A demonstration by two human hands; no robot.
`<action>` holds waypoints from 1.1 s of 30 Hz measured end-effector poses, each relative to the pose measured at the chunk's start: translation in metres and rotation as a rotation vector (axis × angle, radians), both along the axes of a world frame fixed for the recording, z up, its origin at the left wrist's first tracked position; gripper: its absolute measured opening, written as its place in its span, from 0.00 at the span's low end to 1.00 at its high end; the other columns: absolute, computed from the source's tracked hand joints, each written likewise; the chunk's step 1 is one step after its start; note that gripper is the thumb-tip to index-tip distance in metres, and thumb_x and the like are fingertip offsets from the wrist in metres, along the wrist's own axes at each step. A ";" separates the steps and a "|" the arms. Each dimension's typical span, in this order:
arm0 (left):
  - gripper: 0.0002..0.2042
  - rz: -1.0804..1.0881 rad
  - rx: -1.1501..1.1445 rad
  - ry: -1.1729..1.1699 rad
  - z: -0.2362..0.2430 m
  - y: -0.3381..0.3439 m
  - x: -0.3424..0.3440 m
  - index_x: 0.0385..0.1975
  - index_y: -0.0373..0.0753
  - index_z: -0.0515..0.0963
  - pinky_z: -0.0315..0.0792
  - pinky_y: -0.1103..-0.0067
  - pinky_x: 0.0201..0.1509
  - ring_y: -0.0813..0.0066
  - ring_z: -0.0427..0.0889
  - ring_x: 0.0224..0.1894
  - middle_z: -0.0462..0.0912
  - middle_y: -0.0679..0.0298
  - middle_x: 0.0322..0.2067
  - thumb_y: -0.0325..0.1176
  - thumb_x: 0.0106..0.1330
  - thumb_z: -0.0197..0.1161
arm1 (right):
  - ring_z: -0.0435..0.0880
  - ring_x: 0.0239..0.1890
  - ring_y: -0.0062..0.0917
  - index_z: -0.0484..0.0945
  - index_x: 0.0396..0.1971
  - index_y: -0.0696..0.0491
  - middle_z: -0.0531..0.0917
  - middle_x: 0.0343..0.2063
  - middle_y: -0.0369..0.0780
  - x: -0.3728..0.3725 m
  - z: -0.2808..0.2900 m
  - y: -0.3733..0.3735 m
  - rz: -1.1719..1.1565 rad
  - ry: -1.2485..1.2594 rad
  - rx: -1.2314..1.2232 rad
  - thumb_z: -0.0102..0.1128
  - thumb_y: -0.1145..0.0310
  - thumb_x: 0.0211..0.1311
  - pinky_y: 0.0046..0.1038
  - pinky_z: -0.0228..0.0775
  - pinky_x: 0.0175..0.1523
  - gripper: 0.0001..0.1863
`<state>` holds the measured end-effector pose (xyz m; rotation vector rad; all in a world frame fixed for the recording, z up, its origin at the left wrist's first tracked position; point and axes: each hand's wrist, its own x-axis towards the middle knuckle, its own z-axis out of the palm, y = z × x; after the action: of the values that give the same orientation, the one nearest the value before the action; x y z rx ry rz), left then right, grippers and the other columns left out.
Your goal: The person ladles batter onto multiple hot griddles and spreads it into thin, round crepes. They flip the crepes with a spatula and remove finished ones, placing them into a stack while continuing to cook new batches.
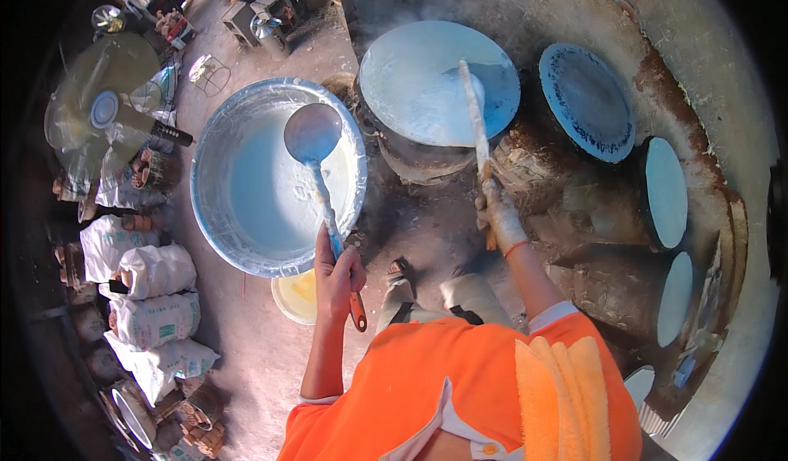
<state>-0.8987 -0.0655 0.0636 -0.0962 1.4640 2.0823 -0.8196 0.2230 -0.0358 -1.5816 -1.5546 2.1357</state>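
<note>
Bare, pinkish-brown floor (254,362), dusty and worn, is lit brightly toward the left, while the right side is closed in by a curved, stained wall (730,108). Along that wall a row of round-topped stoves is set: a dark-rimmed, speckled top (587,104) is followed by paler ones (665,194) lower down. Steam is hung over the upper part of the room.

At the left, white printed sacks (156,272) are piled beside brown bundles, and above them a large round fan (103,110) is seen. Grey blocks (258,18) and a metal jug (269,38) are placed farther back, near a wire stand (211,77).

A wide basin (199,190), partly filled with white liquid, is stood on the floor, and a pale yellow container (297,317) is partly hidden beneath its edge. Over the basin a ladle (313,133) is held, its handle gripped in the closed left hand (339,276). A whitened stick (476,120) is gripped by the right hand (499,215), and its far end is extended over a steaming, bluish-white griddle (410,75); whether the surface is touched cannot be told.
</note>
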 end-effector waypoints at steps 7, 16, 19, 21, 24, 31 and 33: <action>0.31 0.071 -0.030 0.045 0.010 0.038 0.007 0.62 0.44 0.51 0.53 0.88 0.10 0.85 0.59 0.09 0.65 0.67 0.16 0.19 0.54 0.43 | 0.69 0.11 0.14 0.70 0.26 0.48 0.73 0.16 0.30 -0.017 -0.008 -0.029 0.403 0.126 -0.137 0.53 0.47 0.57 0.19 0.61 0.13 0.18; 0.29 0.049 -0.068 0.093 0.027 0.076 0.011 0.62 0.46 0.49 0.55 0.87 0.10 0.85 0.58 0.08 0.63 0.69 0.14 0.21 0.60 0.46 | 0.63 0.08 0.15 0.71 0.28 0.48 0.68 0.11 0.30 0.026 -0.047 0.103 0.302 0.165 0.214 0.48 0.47 0.60 0.18 0.54 0.12 0.19; 0.30 0.005 -0.065 0.119 0.025 0.082 0.008 0.62 0.45 0.48 0.55 0.87 0.10 0.85 0.58 0.09 0.63 0.70 0.14 0.21 0.60 0.50 | 0.62 0.09 0.15 0.69 0.22 0.49 0.65 0.10 0.31 0.004 0.000 0.120 0.454 0.126 0.208 0.47 0.38 0.55 0.19 0.55 0.14 0.25; 0.32 -0.028 -0.078 0.118 0.024 0.089 0.004 0.62 0.45 0.47 0.56 0.87 0.10 0.85 0.60 0.10 0.65 0.68 0.18 0.20 0.58 0.51 | 0.64 0.11 0.16 0.69 0.22 0.49 0.67 0.11 0.32 -0.010 0.010 0.090 0.341 0.163 0.143 0.50 0.39 0.54 0.20 0.57 0.15 0.25; 0.32 -0.071 -0.027 0.089 0.026 0.095 0.003 0.62 0.44 0.48 0.56 0.87 0.10 0.85 0.61 0.11 0.66 0.68 0.21 0.19 0.56 0.50 | 0.70 0.17 0.18 0.72 0.29 0.52 0.71 0.13 0.33 0.015 0.001 0.039 0.600 0.101 0.293 0.47 0.44 0.58 0.25 0.62 0.19 0.23; 0.34 -0.155 -0.012 0.049 0.026 0.117 -0.007 0.61 0.45 0.48 0.56 0.86 0.11 0.84 0.59 0.09 0.66 0.67 0.19 0.17 0.51 0.43 | 0.77 0.22 0.32 0.77 0.32 0.57 0.77 0.18 0.44 0.033 -0.021 0.141 0.629 -0.016 1.075 0.46 0.52 0.61 0.32 0.66 0.27 0.22; 0.33 -0.166 -0.020 0.068 0.027 0.131 -0.004 0.61 0.44 0.49 0.55 0.86 0.11 0.85 0.58 0.09 0.65 0.67 0.18 0.17 0.51 0.43 | 0.77 0.24 0.36 0.77 0.33 0.57 0.77 0.19 0.45 0.012 -0.007 0.147 0.571 0.184 0.900 0.45 0.47 0.60 0.33 0.67 0.29 0.26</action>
<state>-0.9031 0.0655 0.0904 0.0868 1.4809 1.9540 -0.8072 0.3703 -0.0424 -0.6753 -2.5572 1.2746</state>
